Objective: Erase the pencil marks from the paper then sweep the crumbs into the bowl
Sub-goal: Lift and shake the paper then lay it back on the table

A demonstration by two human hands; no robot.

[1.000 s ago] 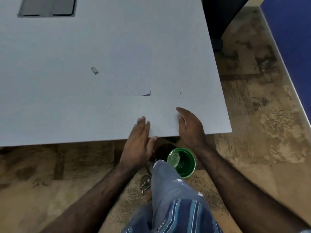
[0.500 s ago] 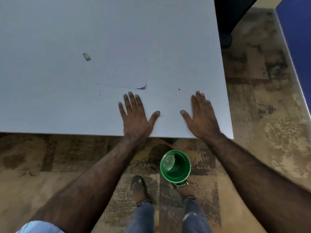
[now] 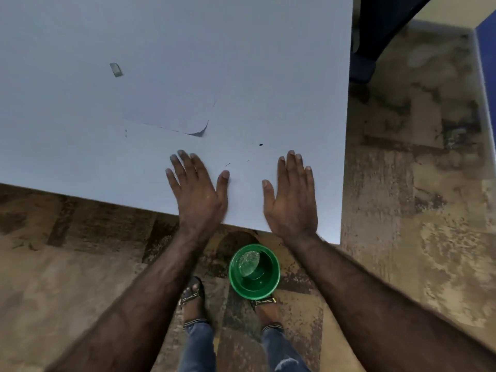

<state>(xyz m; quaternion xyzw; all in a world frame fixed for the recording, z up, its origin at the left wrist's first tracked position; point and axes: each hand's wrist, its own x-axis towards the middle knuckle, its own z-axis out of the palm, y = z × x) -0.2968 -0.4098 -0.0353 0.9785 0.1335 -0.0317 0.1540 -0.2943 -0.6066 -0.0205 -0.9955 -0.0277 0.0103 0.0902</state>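
A white sheet of paper [image 3: 171,103] lies on the white table [image 3: 80,162], its near right corner curled up. A small grey eraser [image 3: 116,69] rests on the table to its upper left. A few dark crumbs [image 3: 260,145] are scattered between and beyond my hands. My left hand [image 3: 197,189] and my right hand [image 3: 291,196] lie flat, palms down, fingers spread, at the table's near edge, holding nothing. A green bowl [image 3: 254,273] stands on the floor below the edge, between my wrists.
The table's right edge [image 3: 346,157] drops to a mottled brown floor [image 3: 416,197]. A dark chair base [image 3: 362,68] stands beyond that edge, and a blue wall [image 3: 487,63] lies at far right. My two sandalled feet [image 3: 193,294] are beside the bowl.
My hands went from curled at the table edge to flat with fingers spread. My raised knee dropped, leaving both feet on the floor. The view shifted; the bowl stayed put.
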